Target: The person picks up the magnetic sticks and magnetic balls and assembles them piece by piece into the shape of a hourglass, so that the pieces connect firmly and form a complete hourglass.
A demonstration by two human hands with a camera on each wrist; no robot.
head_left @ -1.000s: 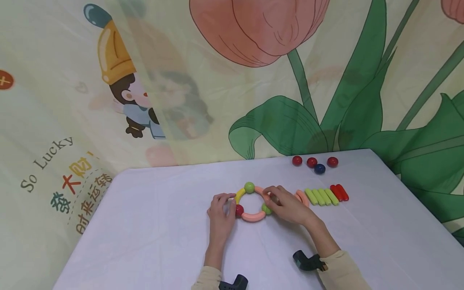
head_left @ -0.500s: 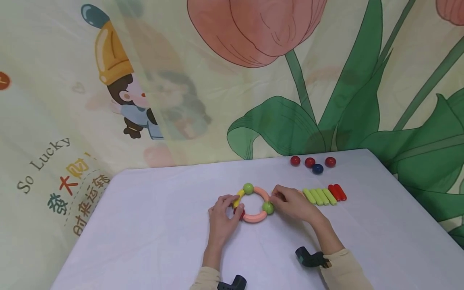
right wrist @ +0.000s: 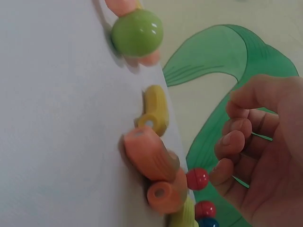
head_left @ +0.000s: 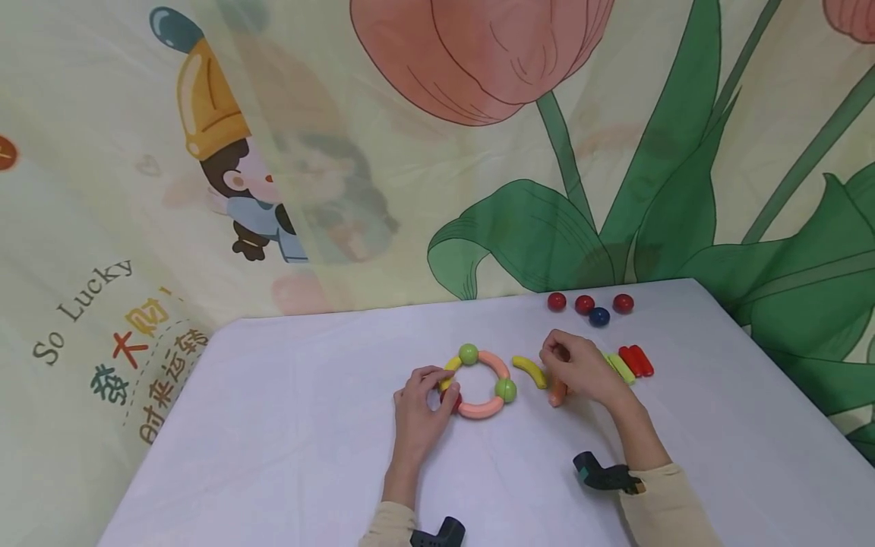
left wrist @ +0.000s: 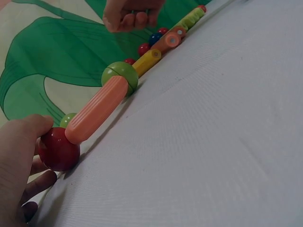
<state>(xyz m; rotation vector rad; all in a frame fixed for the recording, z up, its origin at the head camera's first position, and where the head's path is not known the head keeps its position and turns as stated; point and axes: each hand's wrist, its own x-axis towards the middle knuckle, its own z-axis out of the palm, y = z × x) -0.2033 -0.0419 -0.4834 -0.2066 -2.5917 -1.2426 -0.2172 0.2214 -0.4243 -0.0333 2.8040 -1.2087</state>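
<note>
A ring of curved sticks and balls lies on the white table: pink sticks [head_left: 481, 411], a yellow stick [head_left: 448, 366], green balls [head_left: 506, 390] and a red ball [left wrist: 59, 149]. On its left side my left hand [head_left: 418, 403] pinches the red ball between thumb and fingers. My right hand [head_left: 581, 368] hovers to the right of the ring, fingers loosely bent around nothing. Below and beside it are a loose yellow curved stick [head_left: 528, 371] and pink curved sticks [right wrist: 149, 153]. In the head view that hand partly covers the pink ones.
Light green sticks [head_left: 620, 368] and red sticks [head_left: 636, 361] lie in a row to the right. Near the back edge sit red balls [head_left: 557, 301] and a dark blue ball [head_left: 598, 317]. A printed cloth [head_left: 383, 175] hangs behind the table.
My right hand has left the ring's right-hand green ball and moved right, over the loose sticks, uncovering the yellow one. My left hand stays at the red ball.
</note>
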